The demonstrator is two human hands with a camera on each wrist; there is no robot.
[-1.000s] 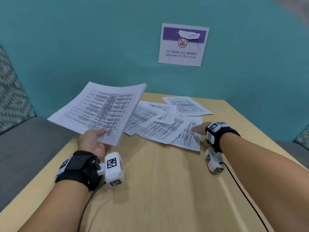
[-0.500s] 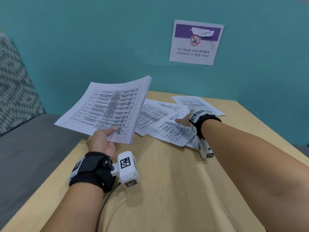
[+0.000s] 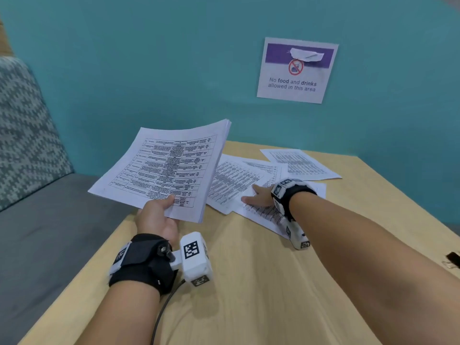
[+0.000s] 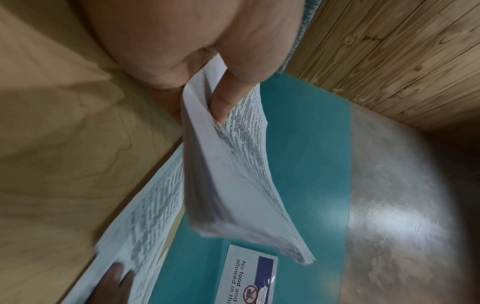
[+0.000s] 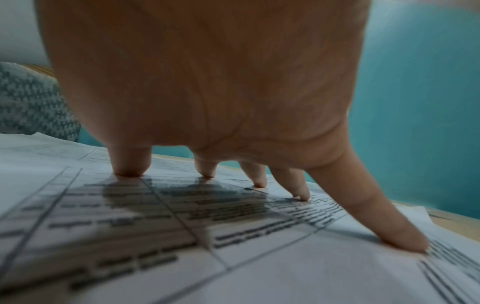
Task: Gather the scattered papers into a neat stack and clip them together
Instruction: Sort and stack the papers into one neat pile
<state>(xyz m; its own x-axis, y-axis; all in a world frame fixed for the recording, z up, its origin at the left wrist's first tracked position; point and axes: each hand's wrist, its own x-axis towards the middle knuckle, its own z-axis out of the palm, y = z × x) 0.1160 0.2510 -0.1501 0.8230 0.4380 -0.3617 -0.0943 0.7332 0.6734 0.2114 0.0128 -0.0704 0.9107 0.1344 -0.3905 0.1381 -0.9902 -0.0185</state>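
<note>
Fingers and thumb of our left hand (image 3: 156, 218) pinch the near edge of a gathered stack (image 3: 166, 168), lifted and tilted above the tabletop's (image 3: 249, 282) left edge. Our right hand (image 3: 258, 198) is spread flat, all five fingertips (image 5: 131, 168) pressing the loose sheets (image 3: 236, 180) that overlap near the far edge. Only the head view shows the black binder clip (image 3: 452, 259) at the tabletop's right edge; only the left wrist view shows the thumb (image 4: 228, 98) bearing on the stack's printed top page, with fingers behind.
</note>
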